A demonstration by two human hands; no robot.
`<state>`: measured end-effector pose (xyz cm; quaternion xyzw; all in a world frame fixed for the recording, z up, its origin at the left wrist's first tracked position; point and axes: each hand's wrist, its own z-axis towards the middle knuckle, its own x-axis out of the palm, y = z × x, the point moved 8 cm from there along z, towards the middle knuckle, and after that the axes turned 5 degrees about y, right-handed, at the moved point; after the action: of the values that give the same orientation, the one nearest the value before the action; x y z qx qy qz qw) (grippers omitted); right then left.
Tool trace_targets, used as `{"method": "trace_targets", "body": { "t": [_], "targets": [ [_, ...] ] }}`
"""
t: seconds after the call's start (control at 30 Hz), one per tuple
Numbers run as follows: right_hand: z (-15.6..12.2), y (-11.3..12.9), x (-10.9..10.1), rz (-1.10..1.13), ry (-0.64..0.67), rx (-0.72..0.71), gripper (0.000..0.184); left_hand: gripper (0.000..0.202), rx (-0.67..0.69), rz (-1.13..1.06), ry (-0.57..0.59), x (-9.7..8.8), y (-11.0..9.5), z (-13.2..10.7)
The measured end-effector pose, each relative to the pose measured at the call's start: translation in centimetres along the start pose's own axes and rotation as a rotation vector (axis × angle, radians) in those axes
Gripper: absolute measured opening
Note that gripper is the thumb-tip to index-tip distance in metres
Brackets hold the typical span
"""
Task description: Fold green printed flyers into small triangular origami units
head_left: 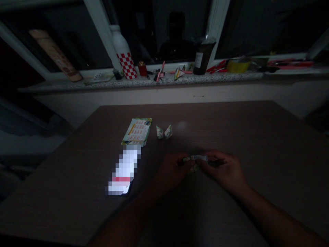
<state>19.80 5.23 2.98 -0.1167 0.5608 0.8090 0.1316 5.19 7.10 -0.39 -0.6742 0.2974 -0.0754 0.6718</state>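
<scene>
Both my hands meet over the middle of a dark wooden table (246,137). My left hand (171,171) and my right hand (223,169) pinch a small folded strip of printed paper (195,160) between their fingertips, just above the tabletop. Two small folded paper pieces (163,132) stand side by side a little beyond my hands. Left of those lies a stack of printed paper sheets (137,131). A lit phone (123,171) lies flat on the table to the left of my left hand.
A stone windowsill (144,81) runs along the back. On it stand a white bottle with red checks (125,55), a small red jar (142,69), a dark bottle (203,56), pens, a yellow tape roll (238,66) and another folded paper piece (178,73).
</scene>
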Motion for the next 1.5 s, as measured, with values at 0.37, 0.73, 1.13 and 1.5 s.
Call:
{"method": "trace_targets", "body": {
  "t": [0.37,0.73,1.13,1.5],
  "targets": [
    [-0.1,-1.1,-0.4,-0.02,-0.002,0.045,0.013,0.023,-0.009,0.037,0.016,-0.1,-0.5,-0.2],
    [0.1,-0.1,-1.8,-0.08,-0.084,-0.052,0.006,0.023,-0.025,0.106,-0.007,-0.8,-0.6,-0.3],
    [-1.2,4.0,-0.9,-0.38,-0.022,-0.512,0.01,0.015,0.39,0.567,-0.22,-1.0,-4.0,-1.6],
    [-2.0,6.1,1.0,-0.466,0.079,-0.743,0.014,0.009,0.705,0.8,-0.339,-0.1,-6.7,-2.9]
  ]
}}
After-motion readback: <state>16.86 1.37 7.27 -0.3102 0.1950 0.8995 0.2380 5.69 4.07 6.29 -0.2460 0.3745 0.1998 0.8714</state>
